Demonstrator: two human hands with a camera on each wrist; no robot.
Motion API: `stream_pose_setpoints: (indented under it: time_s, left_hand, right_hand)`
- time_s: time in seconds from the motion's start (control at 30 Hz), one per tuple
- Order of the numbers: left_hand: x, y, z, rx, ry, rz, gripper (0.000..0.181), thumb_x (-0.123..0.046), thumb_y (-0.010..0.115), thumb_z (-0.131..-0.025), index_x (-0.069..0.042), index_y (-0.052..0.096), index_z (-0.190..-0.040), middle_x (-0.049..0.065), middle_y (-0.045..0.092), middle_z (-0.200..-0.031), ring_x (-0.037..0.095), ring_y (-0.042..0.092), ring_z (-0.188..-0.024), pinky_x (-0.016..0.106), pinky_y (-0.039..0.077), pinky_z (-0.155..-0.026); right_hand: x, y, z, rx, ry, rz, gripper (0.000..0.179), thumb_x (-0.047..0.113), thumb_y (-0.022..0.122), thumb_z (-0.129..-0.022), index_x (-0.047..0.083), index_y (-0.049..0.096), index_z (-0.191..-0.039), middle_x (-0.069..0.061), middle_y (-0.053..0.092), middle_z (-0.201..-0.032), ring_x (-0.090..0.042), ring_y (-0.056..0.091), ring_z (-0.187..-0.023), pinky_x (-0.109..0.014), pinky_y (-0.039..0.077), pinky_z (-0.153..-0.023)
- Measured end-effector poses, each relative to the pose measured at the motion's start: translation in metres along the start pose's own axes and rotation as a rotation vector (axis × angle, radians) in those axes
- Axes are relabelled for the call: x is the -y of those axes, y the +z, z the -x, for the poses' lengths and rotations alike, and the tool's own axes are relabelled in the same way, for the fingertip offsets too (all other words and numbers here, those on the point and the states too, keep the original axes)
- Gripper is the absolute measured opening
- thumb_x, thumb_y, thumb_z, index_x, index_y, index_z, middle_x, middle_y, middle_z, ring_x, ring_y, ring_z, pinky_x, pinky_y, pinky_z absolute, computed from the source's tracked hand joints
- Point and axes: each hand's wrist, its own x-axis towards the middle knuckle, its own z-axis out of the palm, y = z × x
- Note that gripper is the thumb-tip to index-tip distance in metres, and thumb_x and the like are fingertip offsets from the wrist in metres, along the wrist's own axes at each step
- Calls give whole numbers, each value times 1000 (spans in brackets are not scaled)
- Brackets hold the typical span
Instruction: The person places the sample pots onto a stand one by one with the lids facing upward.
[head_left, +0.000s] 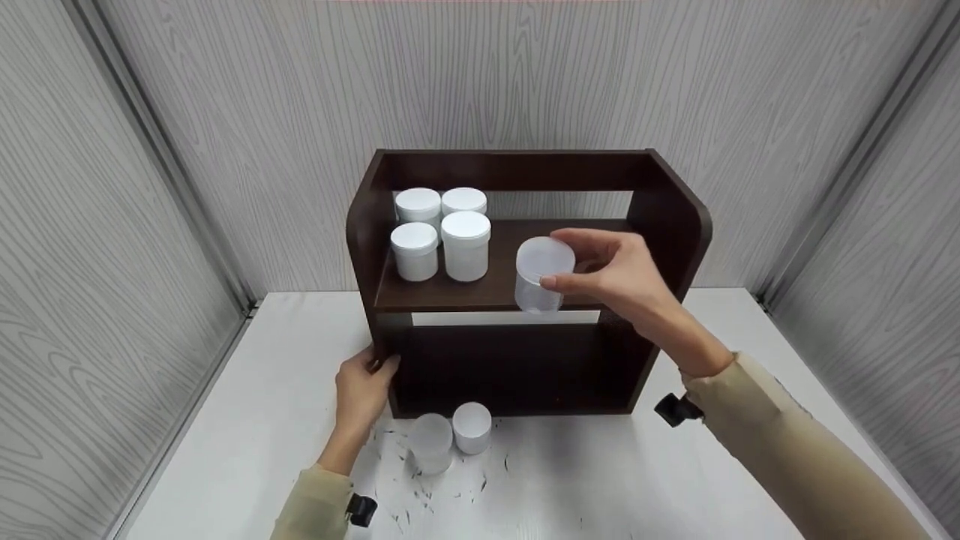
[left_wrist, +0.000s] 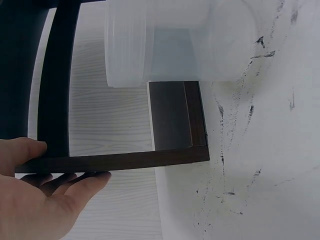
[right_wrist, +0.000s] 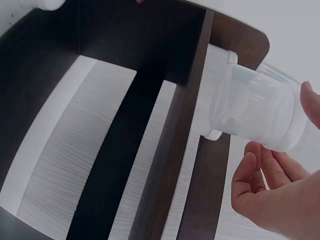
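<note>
Near the front edge of the upper shelf (head_left: 503,262) of a dark brown wooden two-tier rack (head_left: 517,367), just right of midway, holds a translucent plastic cylindrical jar (head_left: 536,291) pinched in the right hand (head_left: 630,281), thumb across the near side, forefinger at the far rim, gripping from the right. Long axis close to upright in the head view, base downward, much nearer the right hand than the left. Along the same shelf toward its left end, four white lidded plastic jars (head_left: 466,259) in two rows, apart from the held jar. Judged to matter most: base against the shelf's front edge, overlapping it in the head view; impossible to tell whether over the board or just outside. With the left hand (head_left: 361,390), grips the rack's left side panel, thumb inside, other fingers outside. On the white surface (head_left: 570,480), just off the rack's front left corner, a translucent plastic cup (head_left: 430,444) beside a white plastic cup (head_left: 472,429). Partly hidden: both rear lidded jars. Cut off atop the left wrist view: a large translucent vessel. Hard to make out: any lid on the held jar.
</note>
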Motion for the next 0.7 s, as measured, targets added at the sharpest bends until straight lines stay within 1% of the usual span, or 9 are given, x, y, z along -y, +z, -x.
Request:
stream_pose_setpoints:
  time_s: [0.13,0.3,0.5,0.7]
  left_hand:
    - [0,0,0,6,-2,-2,52,-14,64,-103,16,52,-144,33,62,-136,44,63,-126,49,56,-102]
    - [0,0,0,-5,0,-3,50,-14,65,-103,16,54,-142,33,64,-133,43,66,-123,47,57,-100]
    - [0,0,0,-5,5,3,49,-13,64,-103,16,54,-142,32,65,-132,43,66,-121,47,58,-99]
    - [0,0,0,2,14,12,48,-13,64,-104,15,55,-142,32,64,-133,42,66,-122,47,57,-100]
  right_hand:
    - [2,-1,-21,-11,19,-12,66,15,96,-77,2,69,-136,-12,76,-118,-25,73,-97,-28,59,-82]
    - [-1,2,-46,-26,41,6,67,20,95,-79,1,68,-137,-11,73,-125,-21,69,-105,-28,57,-89]
    - [-9,7,-69,-22,44,10,65,21,93,-80,1,69,-137,-12,71,-130,-22,65,-104,-29,54,-89]
    - [-18,8,-88,-18,47,5,65,19,93,-81,-2,67,-137,-14,70,-130,-22,63,-104,-28,53,-88]
